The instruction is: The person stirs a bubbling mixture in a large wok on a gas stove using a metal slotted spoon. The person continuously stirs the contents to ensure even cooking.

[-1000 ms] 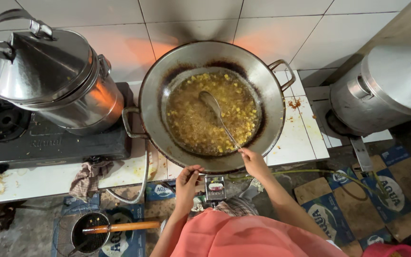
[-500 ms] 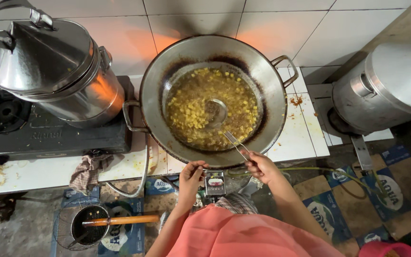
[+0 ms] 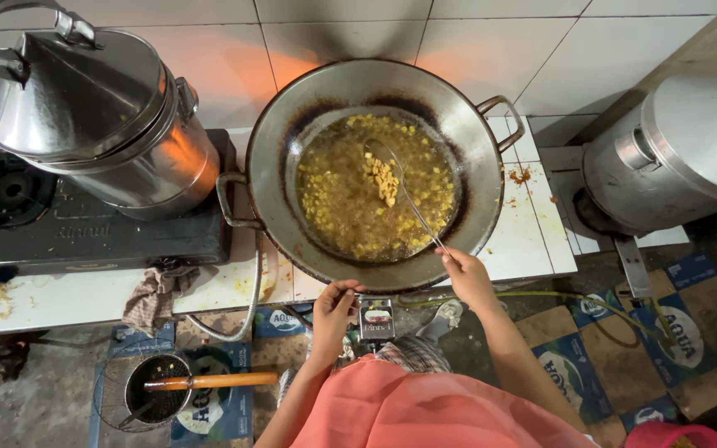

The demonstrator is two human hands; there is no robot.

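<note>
Nearest, at the bottom edge: salmon-pink garment (image 3: 425, 411) of the person, both forearms reaching up out of it. Down on the floor to the left, a small wire-mesh skimmer with an orange wooden handle (image 3: 178, 388), lying on flattened blue-and-white cardboard (image 3: 209, 415); more of the same cardboard at the right.

Left hand (image 3: 334, 309) at the near edge of the white tiled counter (image 3: 533, 241), fingers curled together just under the near rim of the wok, beside a small square metal burner control (image 3: 376, 319); grip on anything cannot be told. Right hand (image 3: 468, 278) closed around the end of the thin handle of a long metal ladle (image 3: 400, 187), the handle slanting up and left over the rim.

Beyond the hands: large round steel wok with two loop handles (image 3: 292, 141), sides blackened, holding brownish oil thick with small yellow pieces (image 3: 338, 207). Ladle bowl raised near the middle, carrying a little heap of the yellow pieces.

Left of the wok, a crumpled grey rag (image 3: 155, 294) at the counter edge, then a black gas stove (image 3: 85, 241) bearing a big lidded aluminium pot (image 3: 101, 124), lid tilted. Far right, another large lidded aluminium pot (image 3: 682, 149). Behind all, a white tiled wall (image 3: 499, 33).
</note>
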